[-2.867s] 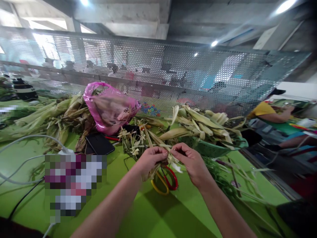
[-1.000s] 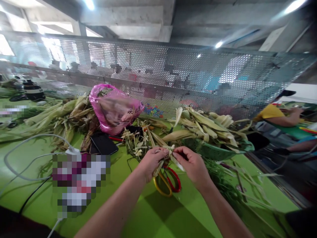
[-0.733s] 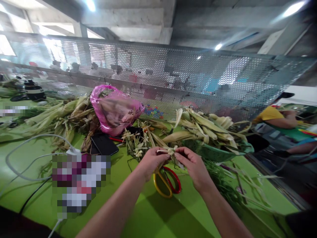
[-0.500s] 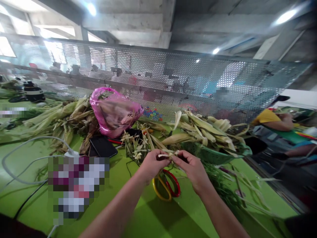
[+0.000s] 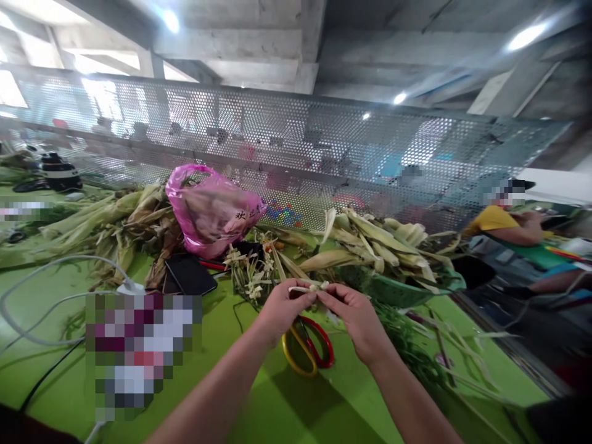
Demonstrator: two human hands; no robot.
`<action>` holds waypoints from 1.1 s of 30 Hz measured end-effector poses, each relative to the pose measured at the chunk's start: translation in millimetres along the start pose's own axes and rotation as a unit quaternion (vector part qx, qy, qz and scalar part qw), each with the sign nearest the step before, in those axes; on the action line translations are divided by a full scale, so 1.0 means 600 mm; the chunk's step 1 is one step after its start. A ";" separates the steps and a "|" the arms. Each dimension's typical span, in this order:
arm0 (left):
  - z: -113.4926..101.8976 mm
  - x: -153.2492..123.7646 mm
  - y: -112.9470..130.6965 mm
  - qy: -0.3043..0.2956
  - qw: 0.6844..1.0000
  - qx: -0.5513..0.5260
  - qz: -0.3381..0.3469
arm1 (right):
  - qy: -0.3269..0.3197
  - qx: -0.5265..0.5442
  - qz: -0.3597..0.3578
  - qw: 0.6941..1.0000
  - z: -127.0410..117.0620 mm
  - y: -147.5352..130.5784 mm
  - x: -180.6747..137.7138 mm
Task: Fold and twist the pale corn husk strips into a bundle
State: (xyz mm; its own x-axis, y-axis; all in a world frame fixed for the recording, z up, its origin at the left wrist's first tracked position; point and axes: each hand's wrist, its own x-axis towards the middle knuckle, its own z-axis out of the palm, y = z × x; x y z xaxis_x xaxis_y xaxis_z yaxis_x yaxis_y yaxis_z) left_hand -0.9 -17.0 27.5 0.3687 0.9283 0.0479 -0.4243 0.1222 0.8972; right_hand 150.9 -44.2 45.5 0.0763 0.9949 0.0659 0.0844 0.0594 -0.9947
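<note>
Pinched between the fingers of both hands is a pale strip of corn husk point(image 5: 319, 287) with a small knotted lump at its middle. My left hand point(image 5: 285, 310) grips one end and my right hand point(image 5: 354, 313) the other, fingertips almost touching. Directly below them, scissors point(image 5: 309, 356) with one yellow and one red handle lie on the table, their blades hidden by my hands. Just beyond my left hand is a cluster of small knotted husk pieces point(image 5: 252, 271).
Dried corn husks point(image 5: 383, 240) heap over a green basket point(image 5: 402, 288). More husks point(image 5: 124, 216), a pink plastic bag point(image 5: 213, 209) and a black phone point(image 5: 191, 274) are on the left. Green strands point(image 5: 409, 345) lie right. A perforated metal screen point(image 5: 277, 142) stands behind; a co-worker point(image 5: 504, 225) is at right.
The view has shifted slightly. Both hands stay together on the husk strip, with only small finger movements; its knotted part shows a little more clearly now.
</note>
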 end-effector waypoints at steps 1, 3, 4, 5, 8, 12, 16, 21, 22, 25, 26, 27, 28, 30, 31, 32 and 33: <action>-0.001 0.001 0.000 0.002 1.000 0.016 0.006 | -0.004 -0.021 -0.009 1.000 -0.002 -0.001 0.000; -0.004 0.003 0.001 0.004 0.999 0.037 0.014 | -0.002 -0.057 -0.024 0.998 -0.005 -0.003 0.000; -0.004 0.003 0.002 0.006 0.999 0.042 0.016 | 0.003 -0.069 -0.028 0.997 -0.008 -0.005 0.000; -0.005 0.004 0.002 0.008 0.999 0.044 0.017 | 0.006 -0.073 -0.029 0.997 -0.010 -0.006 0.001; -0.006 0.005 0.003 0.018 0.998 0.057 0.011 | -0.001 -0.026 -0.005 1.000 -0.019 -0.010 0.002; -0.006 0.001 0.007 0.025 0.998 0.049 -0.008 | -0.019 0.071 0.022 0.997 -0.028 -0.017 0.001; -0.006 -0.003 0.009 0.000 0.999 0.042 -0.008 | 0.023 0.042 -0.010 0.999 -0.030 -0.022 0.001; -0.004 -0.001 0.006 -0.003 0.991 0.133 0.032 | 0.038 -0.092 -0.100 0.990 -0.027 -0.022 -0.002; -0.003 0.000 0.005 -0.005 0.988 0.147 0.046 | 0.026 -0.130 -0.118 0.984 -0.026 -0.022 -0.003; -0.002 0.002 -0.001 -0.014 0.984 0.159 0.074 | 0.007 -0.247 -0.168 0.954 -0.024 -0.021 -0.006; -0.002 0.002 -0.003 -0.019 0.984 0.161 0.079 | 0.006 -0.275 -0.179 0.944 -0.024 -0.021 -0.006; -0.003 0.002 -0.004 -0.023 0.982 0.165 0.084 | 0.003 -0.296 -0.184 0.937 -0.023 -0.021 -0.007; -0.004 0.002 -0.005 -0.026 0.981 0.173 0.090 | -0.002 -0.310 -0.184 0.933 -0.023 -0.022 -0.007; -0.008 0.003 -0.007 -0.030 0.975 0.195 0.100 | -0.013 -0.323 -0.176 0.930 -0.023 -0.024 -0.007; -0.010 0.003 -0.007 -0.031 0.973 0.205 0.100 | -0.017 -0.324 -0.173 0.930 -0.022 -0.025 -0.007; -0.012 0.003 -0.007 -0.031 0.972 0.213 0.095 | -0.019 -0.320 -0.171 0.932 -0.022 -0.026 -0.007; -0.013 0.003 -0.007 -0.031 0.971 0.219 0.087 | -0.019 -0.313 -0.171 0.934 -0.021 -0.026 -0.007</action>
State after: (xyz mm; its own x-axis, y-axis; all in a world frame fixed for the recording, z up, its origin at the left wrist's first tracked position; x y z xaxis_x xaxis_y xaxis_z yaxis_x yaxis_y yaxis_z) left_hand -4.9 -12.9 20.6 0.3775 0.8973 0.2286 -0.0960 -0.2077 0.9735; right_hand 161.8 -50.3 61.9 -0.0951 0.9292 0.3572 0.6624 0.3269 -0.6740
